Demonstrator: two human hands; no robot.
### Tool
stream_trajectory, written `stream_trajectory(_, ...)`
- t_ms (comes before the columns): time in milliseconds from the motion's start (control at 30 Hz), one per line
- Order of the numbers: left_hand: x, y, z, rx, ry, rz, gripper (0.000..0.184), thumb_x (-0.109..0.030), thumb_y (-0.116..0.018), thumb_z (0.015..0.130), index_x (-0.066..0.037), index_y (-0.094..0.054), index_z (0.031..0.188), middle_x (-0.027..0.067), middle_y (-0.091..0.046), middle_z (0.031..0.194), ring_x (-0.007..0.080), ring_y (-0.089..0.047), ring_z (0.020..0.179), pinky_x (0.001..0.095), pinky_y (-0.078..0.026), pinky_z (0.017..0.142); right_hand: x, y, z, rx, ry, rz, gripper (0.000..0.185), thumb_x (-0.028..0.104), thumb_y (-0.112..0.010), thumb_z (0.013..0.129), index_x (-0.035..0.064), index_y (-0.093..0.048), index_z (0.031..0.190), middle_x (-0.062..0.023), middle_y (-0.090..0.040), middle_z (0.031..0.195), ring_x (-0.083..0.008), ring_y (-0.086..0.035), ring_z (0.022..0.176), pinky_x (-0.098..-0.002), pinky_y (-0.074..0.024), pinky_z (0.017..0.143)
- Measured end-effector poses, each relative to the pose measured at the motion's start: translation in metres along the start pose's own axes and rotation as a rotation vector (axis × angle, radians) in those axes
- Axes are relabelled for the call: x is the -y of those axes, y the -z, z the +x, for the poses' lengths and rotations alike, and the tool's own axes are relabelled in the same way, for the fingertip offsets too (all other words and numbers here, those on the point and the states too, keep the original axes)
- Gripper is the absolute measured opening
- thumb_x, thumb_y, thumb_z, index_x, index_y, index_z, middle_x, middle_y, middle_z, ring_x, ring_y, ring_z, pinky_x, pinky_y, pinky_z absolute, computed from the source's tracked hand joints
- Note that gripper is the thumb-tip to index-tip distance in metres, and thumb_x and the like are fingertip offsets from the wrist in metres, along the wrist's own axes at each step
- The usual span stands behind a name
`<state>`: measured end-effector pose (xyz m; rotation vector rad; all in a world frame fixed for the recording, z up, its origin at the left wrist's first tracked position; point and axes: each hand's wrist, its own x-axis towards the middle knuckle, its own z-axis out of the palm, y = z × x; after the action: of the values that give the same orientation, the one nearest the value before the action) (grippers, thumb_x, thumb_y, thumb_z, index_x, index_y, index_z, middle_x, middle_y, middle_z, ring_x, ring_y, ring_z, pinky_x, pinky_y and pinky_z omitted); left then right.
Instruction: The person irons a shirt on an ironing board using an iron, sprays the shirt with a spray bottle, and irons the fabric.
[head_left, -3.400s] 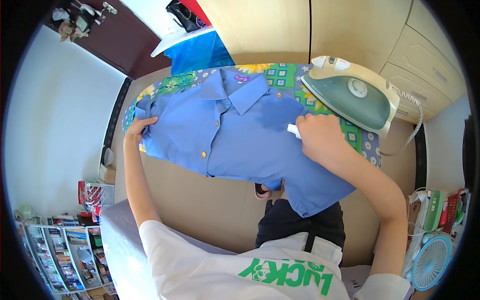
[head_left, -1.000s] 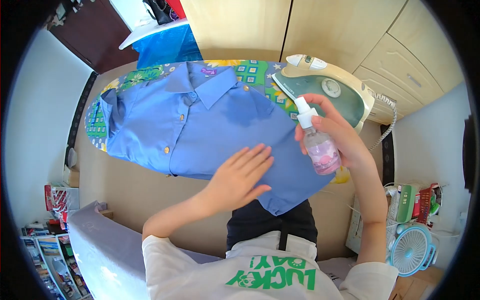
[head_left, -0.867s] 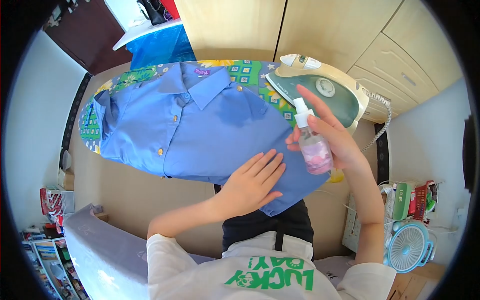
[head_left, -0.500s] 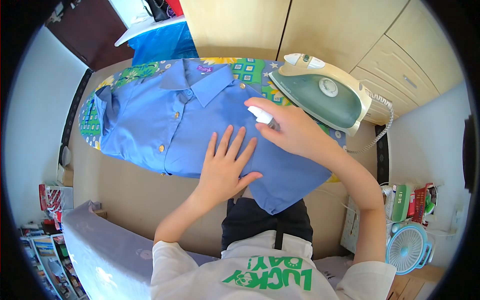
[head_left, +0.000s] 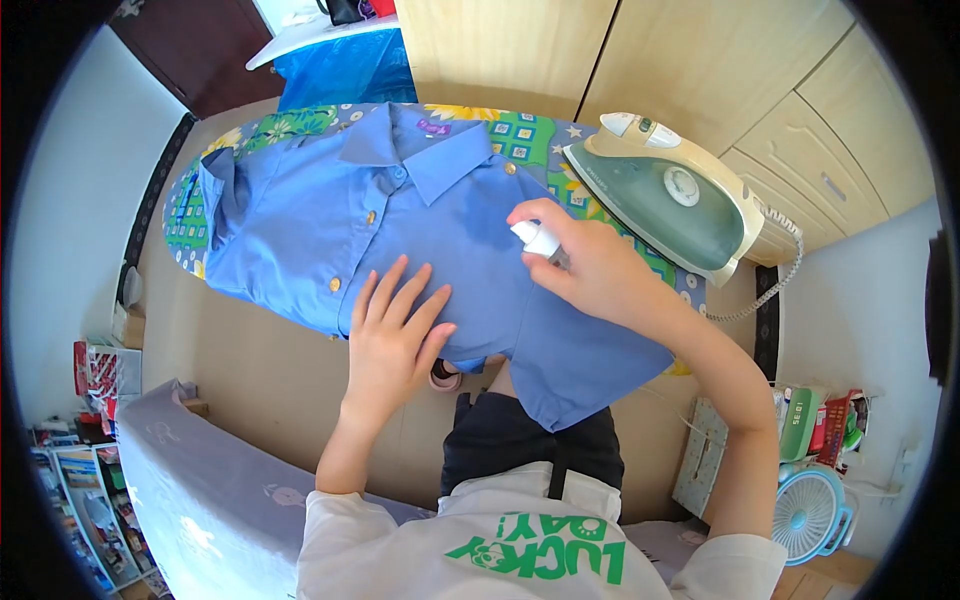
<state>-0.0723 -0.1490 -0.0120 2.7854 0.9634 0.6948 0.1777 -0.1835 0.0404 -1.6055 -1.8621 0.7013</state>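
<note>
A blue shirt (head_left: 290, 220) with gold buttons lies over a patterned ironing board (head_left: 290, 125), its collar towards the far edge. Darker, damp-looking cloth shows right of the collar. My left hand (head_left: 392, 325) rests on the shirt's near edge with fingers spread. Wrapped round a spray bottle (head_left: 537, 238), my right hand (head_left: 590, 262) hovers over the shirt's right part, one finger at the white nozzle; the bottle's body is mostly hidden by the hand. A green and cream iron (head_left: 670, 195) lies on the board at the right, beyond my right hand.
Pale wooden cabinets (head_left: 700, 70) stand behind the board. The iron's cord (head_left: 775, 290) hangs off its right side. A light blue fan (head_left: 808, 512) is at the lower right, a cloth-covered surface (head_left: 210, 470) at the lower left, and a blue plastic cover (head_left: 345, 70) at the back left.
My right hand has turned the spray bottle from upright to pointing over the shirt. My left hand has slid left along the near edge, fingers still spread.
</note>
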Motion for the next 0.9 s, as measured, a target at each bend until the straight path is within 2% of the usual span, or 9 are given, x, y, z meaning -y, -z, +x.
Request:
stream_trajectory(167,-0.004,0.000,-0.012,-0.182,-0.031,-0.122,0.017,-0.010,-0.061,0.080,-0.005,-0.069,0.094,0.0099,-0.063,0.111,0.0333,-0.052,0.116,0.0486,-0.036,0.098,0.008,-0.008,0.004,0.083,-0.017,0.114,0.034,0.014,-0.059,0.084,0.0121,-0.048,0.117,-0.0147,-0.062,0.071,-0.0306,-0.063,0.064,-0.0387,-0.0472,0.059)
stream_trajectory(267,-0.007,-0.004,-0.020,-0.273,-0.056,-0.113,0.014,-0.012,-0.061,0.080,-0.007,-0.069,0.089,0.0066,-0.066,0.101,0.0305,-0.057,0.108,0.0462,-0.041,0.093,0.026,0.000,0.007,0.155,-0.093,0.226,0.033,0.013,-0.058,0.085,0.0125,-0.048,0.117,-0.0132,-0.061,0.068,-0.0274,-0.063,0.061,-0.0373,-0.0469,0.056)
stream_trajectory(333,-0.015,-0.013,-0.030,-0.333,-0.050,-0.172,0.013,-0.012,-0.061,0.079,-0.008,-0.069,0.088,0.0056,-0.067,0.099,0.0295,-0.059,0.104,0.0447,-0.042,0.088,0.037,0.005,0.008,0.328,-0.381,0.312,0.033,0.014,-0.057,0.087,0.0144,-0.048,0.119,-0.0105,-0.060,0.069,-0.0214,-0.062,0.059,-0.0344,-0.0475,0.056)
stream_trajectory(367,-0.019,-0.019,-0.035,-0.392,-0.049,-0.230,0.012,-0.011,-0.060,0.078,-0.008,-0.069,0.086,0.0045,-0.067,0.096,0.0286,-0.060,0.100,0.0433,-0.044,0.084,0.030,0.000,0.008,0.332,-0.379,0.315,0.033,0.014,-0.057,0.087,0.0144,-0.048,0.119,-0.0105,-0.060,0.069,-0.0214,-0.062,0.059,-0.0344,-0.0475,0.056)
stream_trajectory(433,-0.032,-0.030,-0.050,-0.398,-0.058,-0.310,0.012,-0.011,-0.060,0.078,-0.008,-0.069,0.086,0.0042,-0.067,0.094,0.0283,-0.061,0.097,0.0422,-0.045,0.080,0.010,-0.015,0.005,0.175,-0.216,0.368,0.035,0.016,-0.058,0.088,0.0166,-0.048,0.122,-0.0071,-0.060,0.074,-0.0149,-0.061,0.063,-0.0308,-0.0479,0.058)
stream_trajectory(533,-0.058,-0.052,-0.066,-0.404,-0.078,-0.545,0.014,-0.013,-0.057,0.081,-0.007,-0.069,0.079,0.0057,-0.069,0.089,0.0278,-0.063,0.088,0.0411,-0.047,0.076,0.009,-0.017,0.008,0.058,-0.278,0.615,0.034,0.011,-0.059,0.089,0.0140,-0.048,0.121,-0.0007,-0.054,0.081,-0.0065,-0.054,0.068,-0.0246,-0.0470,0.061)
stream_trajectory(633,-0.085,-0.070,-0.073,-0.327,-0.116,-0.651,0.012,-0.014,-0.059,0.078,-0.007,-0.069,0.078,0.0049,-0.069,0.088,0.0254,-0.064,0.088,0.0383,-0.048,0.073,0.009,-0.013,0.016,0.119,-0.308,0.555,0.035,0.013,-0.059,0.089,0.0127,-0.046,0.122,-0.0013,-0.054,0.084,-0.0084,-0.056,0.070,-0.0243,-0.0465,0.063)
stream_trajectory(700,-0.096,-0.076,-0.076,-0.289,-0.297,-0.699,0.009,-0.013,-0.061,0.076,-0.008,-0.068,0.077,0.0039,-0.068,0.087,0.0234,-0.064,0.088,0.0361,-0.049,0.070,0.002,-0.013,0.023,0.148,-0.305,0.482,0.036,0.014,-0.059,0.090,0.0130,-0.046,0.123,-0.0015,-0.054,0.084,-0.0090,-0.056,0.070,-0.0241,-0.0462,0.063)
stream_trajectory(900,-0.092,-0.071,-0.073,-0.312,-0.281,-0.716,0.008,-0.012,-0.061,0.075,-0.008,-0.068,0.078,0.0036,-0.068,0.087,0.0231,-0.064,0.085,0.0350,-0.049,0.066,0.007,-0.011,0.040,0.051,-0.283,0.440,0.030,0.020,-0.058,0.090,0.0127,-0.048,0.117,-0.0033,-0.056,0.085,-0.0097,-0.057,0.070,-0.0270,-0.0464,0.064)
